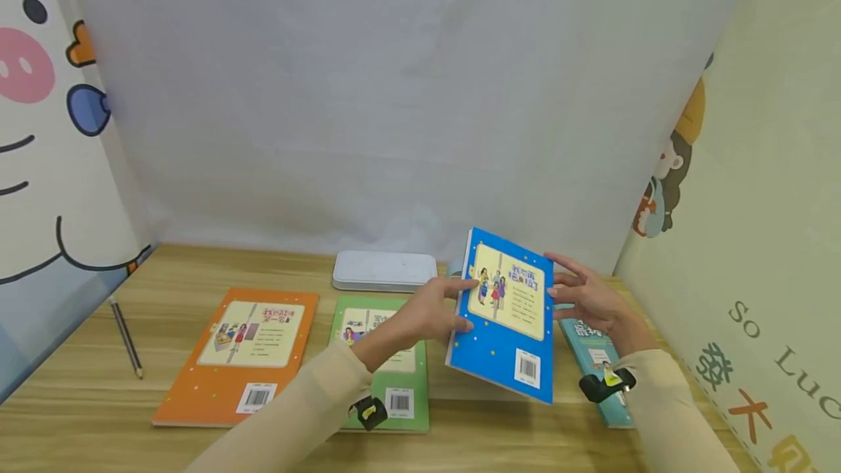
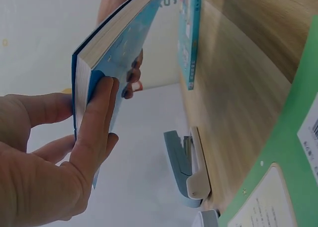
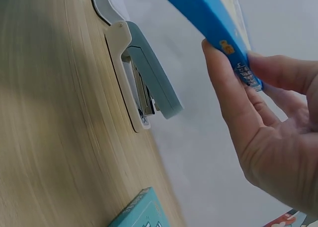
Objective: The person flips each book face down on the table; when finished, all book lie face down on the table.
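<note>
So both hands clamp the blue book (image 1: 504, 316) tilted above the surface: left hand (image 1: 434, 310) on its left edge, right hand (image 1: 587, 300) on its right.

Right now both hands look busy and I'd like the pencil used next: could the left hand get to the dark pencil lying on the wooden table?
Probably not at once: the left hand grips the blue book, and the dark pencil lies far off, beyond the orange book. The wooden table around it looks unobstructed.

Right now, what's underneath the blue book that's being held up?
Under the raised blue book, the wrist views show bare wooden table and a stapler near the wall. A teal book lies beside it. In the head view the book hides the stapler.
</note>
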A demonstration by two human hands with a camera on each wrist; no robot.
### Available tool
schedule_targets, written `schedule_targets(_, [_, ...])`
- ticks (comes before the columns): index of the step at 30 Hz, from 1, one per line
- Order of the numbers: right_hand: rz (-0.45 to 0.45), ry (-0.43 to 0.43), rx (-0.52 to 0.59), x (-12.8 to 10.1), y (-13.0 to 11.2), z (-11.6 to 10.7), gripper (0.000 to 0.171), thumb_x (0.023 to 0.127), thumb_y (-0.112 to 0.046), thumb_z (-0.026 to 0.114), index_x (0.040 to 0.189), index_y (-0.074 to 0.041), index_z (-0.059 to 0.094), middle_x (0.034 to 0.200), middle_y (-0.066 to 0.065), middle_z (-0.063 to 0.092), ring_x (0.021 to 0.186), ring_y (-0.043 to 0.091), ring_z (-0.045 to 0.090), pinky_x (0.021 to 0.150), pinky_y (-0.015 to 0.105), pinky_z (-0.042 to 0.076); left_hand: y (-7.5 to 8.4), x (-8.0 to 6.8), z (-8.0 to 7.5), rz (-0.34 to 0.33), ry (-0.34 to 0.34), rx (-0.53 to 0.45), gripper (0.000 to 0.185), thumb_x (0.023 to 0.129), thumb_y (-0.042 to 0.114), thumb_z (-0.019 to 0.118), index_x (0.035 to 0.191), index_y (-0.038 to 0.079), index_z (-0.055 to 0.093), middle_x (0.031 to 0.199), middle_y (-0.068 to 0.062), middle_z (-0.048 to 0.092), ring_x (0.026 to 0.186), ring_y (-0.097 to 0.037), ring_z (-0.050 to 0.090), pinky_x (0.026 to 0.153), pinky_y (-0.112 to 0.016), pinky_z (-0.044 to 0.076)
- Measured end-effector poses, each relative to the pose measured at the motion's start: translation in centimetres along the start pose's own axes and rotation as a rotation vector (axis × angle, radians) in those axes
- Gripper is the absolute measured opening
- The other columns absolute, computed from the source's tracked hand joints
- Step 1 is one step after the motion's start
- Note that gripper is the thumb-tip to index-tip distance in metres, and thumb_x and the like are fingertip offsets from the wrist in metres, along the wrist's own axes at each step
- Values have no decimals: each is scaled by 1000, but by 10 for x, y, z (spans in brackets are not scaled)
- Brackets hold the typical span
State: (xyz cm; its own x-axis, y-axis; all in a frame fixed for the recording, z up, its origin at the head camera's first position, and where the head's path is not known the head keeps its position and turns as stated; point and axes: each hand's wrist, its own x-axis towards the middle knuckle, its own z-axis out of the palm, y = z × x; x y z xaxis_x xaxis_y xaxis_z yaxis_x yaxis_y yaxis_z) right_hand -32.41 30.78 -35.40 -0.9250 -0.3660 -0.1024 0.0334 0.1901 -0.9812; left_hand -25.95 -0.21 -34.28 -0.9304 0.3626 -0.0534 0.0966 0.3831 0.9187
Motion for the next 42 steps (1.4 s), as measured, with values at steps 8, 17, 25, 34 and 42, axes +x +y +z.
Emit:
schedule_targets(8, [70, 26, -89, 3, 4, -1, 76, 98, -3, 58, 161, -17, 18, 119, 5, 61, 98, 23, 67, 83, 41, 61, -22, -2, 14, 22, 3, -17, 68, 82, -5, 76, 144, 13, 54, 136, -27, 53, 92, -27, 67, 74, -40, 62])
schedule_targets(17, [150, 0, -154, 5, 16, 4, 75, 96, -1, 59, 160, -11, 19, 124, 17, 57, 96, 25, 67, 84, 44, 61, -46, -3, 31, -46, -65, 4, 75, 78, -9, 78, 146, 13, 52, 114, -25, 62, 66, -26, 67, 50, -38, 58])
schedule_targets(25, [185, -39, -157, 8, 26, 8, 76, 95, -1, 61, 159, -6, 20, 122, 17, 60, 94, 27, 69, 82, 45, 61, -59, -8, 40, -90, -92, -11, 75, 78, -8, 78, 146, 13, 52, 120, -31, 61, 68, -25, 68, 52, -36, 58])
schedule_targets(34, [218, -4, -200, 13, 35, 20, 72, 94, 4, 61, 156, -1, 25, 108, 15, 61, 87, 24, 68, 79, 44, 62, -62, -7, 43, -187, -122, 2, 74, 79, -8, 77, 145, 15, 53, 136, -33, 52, 61, -25, 68, 53, -34, 59])
schedule_targets(42, [247, 28, -285, 17, 44, 23, 70, 93, 3, 61, 155, -2, 29, 110, 19, 63, 83, 24, 68, 77, 43, 62, -63, -2, 44, -176, -120, 32, 70, 79, -8, 78, 142, 11, 56, 116, -33, 61, 56, -29, 69, 49, -35, 58])
